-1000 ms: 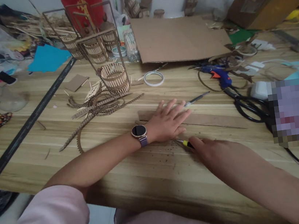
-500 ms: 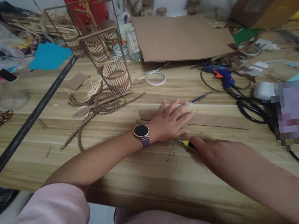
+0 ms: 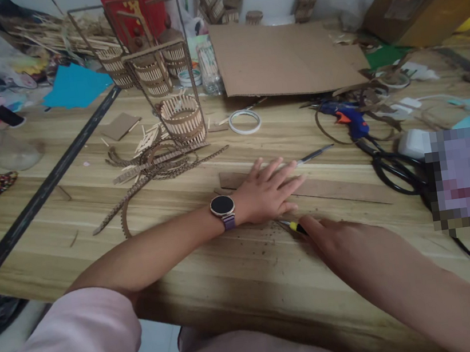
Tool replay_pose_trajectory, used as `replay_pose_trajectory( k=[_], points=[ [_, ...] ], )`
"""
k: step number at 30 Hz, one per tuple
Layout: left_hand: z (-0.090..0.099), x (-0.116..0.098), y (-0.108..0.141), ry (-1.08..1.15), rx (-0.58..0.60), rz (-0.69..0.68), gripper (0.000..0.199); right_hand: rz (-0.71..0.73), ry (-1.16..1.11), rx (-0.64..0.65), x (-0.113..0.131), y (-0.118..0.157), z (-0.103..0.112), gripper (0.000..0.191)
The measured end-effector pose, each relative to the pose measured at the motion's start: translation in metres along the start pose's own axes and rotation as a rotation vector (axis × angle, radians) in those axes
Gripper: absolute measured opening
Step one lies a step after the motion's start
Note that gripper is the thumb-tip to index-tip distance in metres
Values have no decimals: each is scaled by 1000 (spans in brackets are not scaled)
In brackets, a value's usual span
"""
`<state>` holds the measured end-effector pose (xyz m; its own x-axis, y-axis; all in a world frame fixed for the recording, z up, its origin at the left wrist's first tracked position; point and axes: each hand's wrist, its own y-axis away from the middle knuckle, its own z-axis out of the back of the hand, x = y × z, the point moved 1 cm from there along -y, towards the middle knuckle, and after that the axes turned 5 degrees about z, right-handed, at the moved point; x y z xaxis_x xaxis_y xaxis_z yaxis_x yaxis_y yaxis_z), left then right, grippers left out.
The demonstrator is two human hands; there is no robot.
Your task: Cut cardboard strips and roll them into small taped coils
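Left hand (image 3: 265, 191) palm down, fingers spread apart, laid flat across a smooth brown cardboard strip (image 3: 345, 189) on the wood-grain bench (image 3: 196, 273). From that hand, strip ends visible toward 10 and 3 o'clock. At 5 o'clock, right hand (image 3: 324, 232), fingers clamped on a slim metal-shafted tool (image 3: 294, 226) with yellow-and-black handle. At 2 o'clock, narrow pen (image 3: 316, 153), then blue plastic glue gun (image 3: 356, 123). At 12, white ring-shaped tape roll (image 3: 246, 131). Between 10 and 11, cylindrical slatted basket (image 3: 185, 127) beside ridged brown strips (image 3: 147, 167).
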<state>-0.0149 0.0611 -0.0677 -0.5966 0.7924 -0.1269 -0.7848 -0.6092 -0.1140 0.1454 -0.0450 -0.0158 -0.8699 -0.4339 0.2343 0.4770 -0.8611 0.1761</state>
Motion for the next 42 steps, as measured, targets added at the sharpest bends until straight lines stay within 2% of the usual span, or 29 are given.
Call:
replay_pose_trajectory(
  k=[2,5,8,10,13,18,20,23,29,36,42],
  points=[
    [0,0,0,9,-5,-1,62,-39,122,53,8,-1,3,32],
    [0,0,0,7,-11,-4,62,-101,405,209,23,-5,12,36],
    [-1,0,0,-13,-16,-14,62,-152,454,339,34,-10,22,36],
    [-2,1,0,-22,-28,-23,63,-154,453,373,36,-12,26,38],
    [-4,2,1,-26,-58,-41,62,-141,444,360,30,-12,24,39],
    [-7,4,1,-18,-77,-58,62,-67,365,151,13,-3,6,28],
    [-7,4,2,-15,-72,-59,63,-58,333,117,8,-1,2,27],
    [-7,5,2,-16,-68,-65,64,-49,315,133,7,-1,4,27],
    [-11,7,2,-27,-106,-82,62,-68,346,332,12,-9,17,33],
    [-12,7,3,-51,-130,-89,62,-28,315,200,3,-3,7,17],
    [-13,8,2,-49,-132,-88,62,-3,271,160,0,-1,5,14]
  ],
)
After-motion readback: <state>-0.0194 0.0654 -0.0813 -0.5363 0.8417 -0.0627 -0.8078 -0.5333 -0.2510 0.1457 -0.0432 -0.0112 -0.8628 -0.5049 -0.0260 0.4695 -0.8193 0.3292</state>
